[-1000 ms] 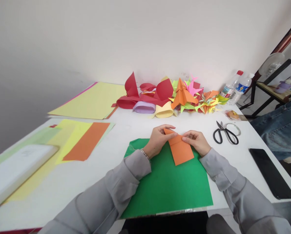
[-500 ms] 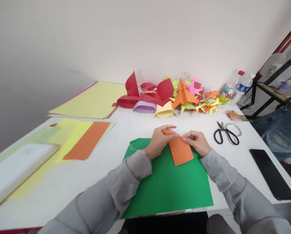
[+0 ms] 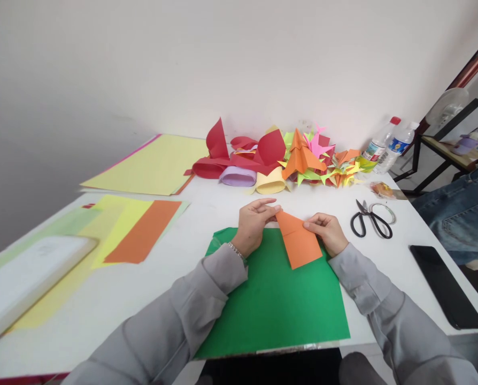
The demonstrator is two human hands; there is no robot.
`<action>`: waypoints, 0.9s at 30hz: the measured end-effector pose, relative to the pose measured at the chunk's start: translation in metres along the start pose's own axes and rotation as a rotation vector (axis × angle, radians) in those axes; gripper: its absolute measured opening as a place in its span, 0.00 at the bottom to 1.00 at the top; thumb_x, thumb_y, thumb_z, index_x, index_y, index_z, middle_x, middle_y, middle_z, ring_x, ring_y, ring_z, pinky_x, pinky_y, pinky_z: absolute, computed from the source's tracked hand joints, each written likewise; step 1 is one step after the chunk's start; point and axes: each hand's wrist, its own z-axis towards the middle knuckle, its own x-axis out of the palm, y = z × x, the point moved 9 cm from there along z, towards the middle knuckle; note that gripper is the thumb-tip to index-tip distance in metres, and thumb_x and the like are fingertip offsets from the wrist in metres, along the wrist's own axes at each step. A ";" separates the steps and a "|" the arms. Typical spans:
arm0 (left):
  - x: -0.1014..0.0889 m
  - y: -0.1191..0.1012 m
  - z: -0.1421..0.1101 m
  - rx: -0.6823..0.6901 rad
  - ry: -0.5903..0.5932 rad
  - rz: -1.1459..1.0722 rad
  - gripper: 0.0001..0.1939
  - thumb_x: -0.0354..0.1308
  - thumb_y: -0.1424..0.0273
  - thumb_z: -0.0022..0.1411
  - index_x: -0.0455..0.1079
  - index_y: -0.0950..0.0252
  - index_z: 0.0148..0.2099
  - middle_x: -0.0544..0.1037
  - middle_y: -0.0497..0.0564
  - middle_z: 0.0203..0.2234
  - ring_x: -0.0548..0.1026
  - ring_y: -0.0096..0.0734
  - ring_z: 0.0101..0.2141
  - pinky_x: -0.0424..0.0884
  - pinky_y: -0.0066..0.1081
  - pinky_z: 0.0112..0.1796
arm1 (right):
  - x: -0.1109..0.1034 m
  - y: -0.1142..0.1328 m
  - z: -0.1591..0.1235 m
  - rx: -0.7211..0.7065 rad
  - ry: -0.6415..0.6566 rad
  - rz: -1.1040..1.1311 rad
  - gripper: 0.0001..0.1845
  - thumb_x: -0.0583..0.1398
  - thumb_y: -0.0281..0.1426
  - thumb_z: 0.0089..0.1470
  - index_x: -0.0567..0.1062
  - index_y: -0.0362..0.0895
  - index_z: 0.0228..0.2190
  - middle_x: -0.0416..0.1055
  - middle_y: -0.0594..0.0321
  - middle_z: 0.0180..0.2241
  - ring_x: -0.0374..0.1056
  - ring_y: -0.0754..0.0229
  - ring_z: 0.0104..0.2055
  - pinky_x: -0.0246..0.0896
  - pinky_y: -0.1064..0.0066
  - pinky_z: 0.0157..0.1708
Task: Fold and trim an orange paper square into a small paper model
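Observation:
A rectangular piece of orange paper [image 3: 303,247] with a crease across its upper part is held up between my hands. My left hand [image 3: 254,224] pinches its upper left corner between thumb and fingers. On the other side, my right hand [image 3: 328,233] grips the upper right edge with thumb and forefinger. Beneath the paper and both wrists lies a large green sheet [image 3: 279,310] at the table's front edge. The fingertips behind the orange paper are partly hidden.
Black-handled scissors [image 3: 370,219] and a roll of tape [image 3: 388,213] lie right, above a black phone [image 3: 445,286]. Folded paper planes [image 3: 303,158] and curled red paper shapes [image 3: 263,152] line the wall. Coloured sheets [image 3: 143,232] and a white box [image 3: 34,283] are left.
My left hand has shifted slightly left and up to the paper's corner. The orange paper has opened out at the top, showing a crease, and moved a little right.

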 end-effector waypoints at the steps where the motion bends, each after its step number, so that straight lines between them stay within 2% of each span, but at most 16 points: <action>1: 0.000 0.000 0.000 -0.002 0.001 -0.017 0.23 0.71 0.69 0.36 0.73 0.71 0.37 0.77 0.49 0.19 0.74 0.29 0.22 0.73 0.31 0.28 | 0.000 0.000 0.000 0.002 -0.003 0.002 0.12 0.71 0.35 0.32 0.76 0.43 0.18 0.73 0.67 0.17 0.63 0.67 0.19 0.56 0.74 0.22; 8: 0.002 0.002 0.001 -0.023 0.028 -0.069 0.20 0.69 0.69 0.40 0.73 0.71 0.37 0.78 0.50 0.21 0.76 0.29 0.25 0.73 0.32 0.32 | -0.003 -0.002 0.001 0.005 -0.017 0.020 0.12 0.72 0.34 0.31 0.75 0.43 0.18 0.72 0.67 0.17 0.63 0.67 0.18 0.56 0.74 0.21; 13: 0.019 0.005 -0.010 -0.040 0.187 0.077 0.25 0.70 0.67 0.41 0.72 0.69 0.44 0.79 0.50 0.24 0.76 0.30 0.27 0.72 0.30 0.31 | -0.002 -0.003 0.001 0.025 0.008 0.045 0.12 0.72 0.35 0.32 0.76 0.43 0.19 0.73 0.67 0.18 0.64 0.66 0.19 0.57 0.74 0.22; 16: 0.026 0.007 -0.017 -0.023 0.238 0.167 0.23 0.71 0.68 0.39 0.73 0.69 0.40 0.78 0.48 0.23 0.74 0.28 0.25 0.70 0.28 0.29 | 0.003 0.001 0.000 0.000 0.052 0.019 0.12 0.71 0.35 0.33 0.76 0.43 0.19 0.73 0.67 0.18 0.64 0.66 0.20 0.57 0.73 0.23; 22: 0.028 0.009 -0.020 -0.015 0.257 0.231 0.20 0.71 0.67 0.38 0.73 0.69 0.35 0.76 0.47 0.21 0.73 0.27 0.24 0.69 0.27 0.27 | 0.013 0.007 -0.004 -0.012 0.102 -0.116 0.12 0.70 0.38 0.35 0.78 0.42 0.20 0.74 0.66 0.19 0.65 0.65 0.22 0.59 0.72 0.25; 27: 0.019 0.002 -0.015 0.027 0.160 0.186 0.19 0.71 0.67 0.37 0.72 0.68 0.34 0.77 0.47 0.22 0.74 0.28 0.25 0.69 0.28 0.29 | 0.008 0.007 -0.002 -0.020 0.057 -0.123 0.13 0.70 0.38 0.34 0.77 0.43 0.18 0.72 0.67 0.17 0.63 0.66 0.20 0.57 0.72 0.24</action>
